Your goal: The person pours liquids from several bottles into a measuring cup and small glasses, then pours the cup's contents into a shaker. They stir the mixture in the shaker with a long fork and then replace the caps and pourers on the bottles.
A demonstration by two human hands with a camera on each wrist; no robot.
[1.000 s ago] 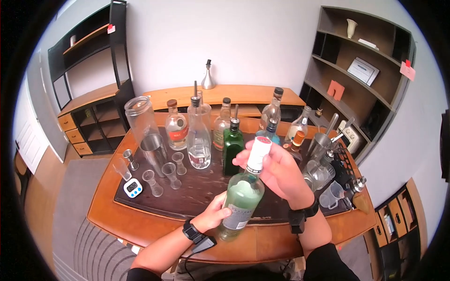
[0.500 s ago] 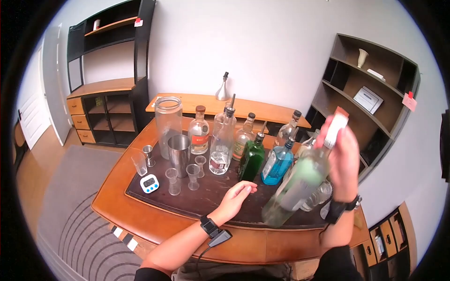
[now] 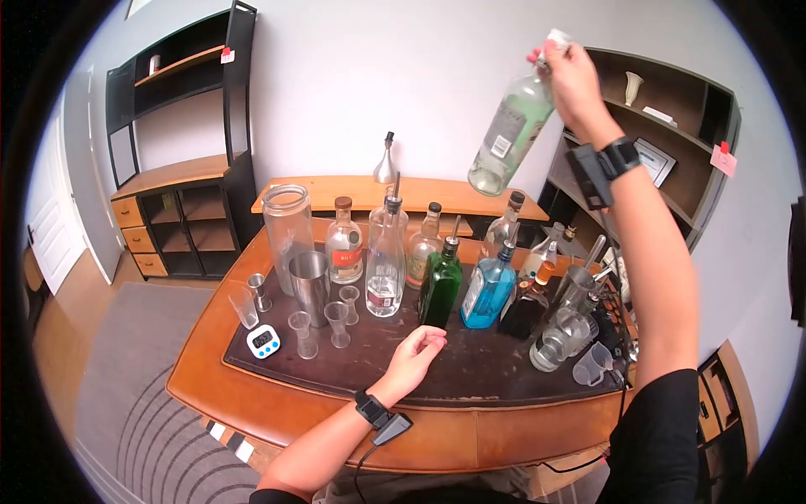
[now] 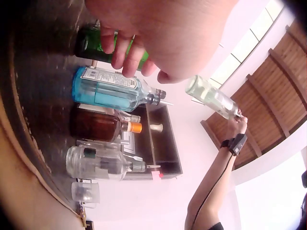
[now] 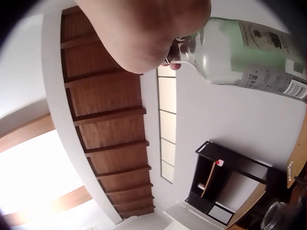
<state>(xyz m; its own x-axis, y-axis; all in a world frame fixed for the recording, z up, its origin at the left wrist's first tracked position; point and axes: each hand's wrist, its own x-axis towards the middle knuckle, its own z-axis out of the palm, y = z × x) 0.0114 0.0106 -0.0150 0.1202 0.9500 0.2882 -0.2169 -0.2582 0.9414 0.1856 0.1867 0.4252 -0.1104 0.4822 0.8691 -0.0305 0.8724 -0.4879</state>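
High above the far right side of the table, my right hand [image 3: 578,88] grips a clear glass bottle [image 3: 508,139] by its neck, just under a white cap. The bottle is tilted, base down and to the left; its pale label [image 5: 261,40] and a barcode show in the right wrist view. My left hand [image 3: 411,361] hovers low over the front of the dark table mat [image 3: 369,365] with its fingers loosely bent, holding nothing. Nearest to it are a green bottle [image 3: 441,290] and a blue bottle [image 3: 489,294], both with pour spouts.
Several more bottles stand at the back, such as a dark orange-capped one [image 3: 525,311]. On the left are a tall glass jar [image 3: 285,227], a metal shaker tin [image 3: 311,290], small measuring glasses and a white timer [image 3: 264,341]. A plastic jug [image 3: 593,365] stands at the right.
My left hand has let go of the bottle and stays low over the table. My right hand has carried the bottle right, then up and away over the back of the table.
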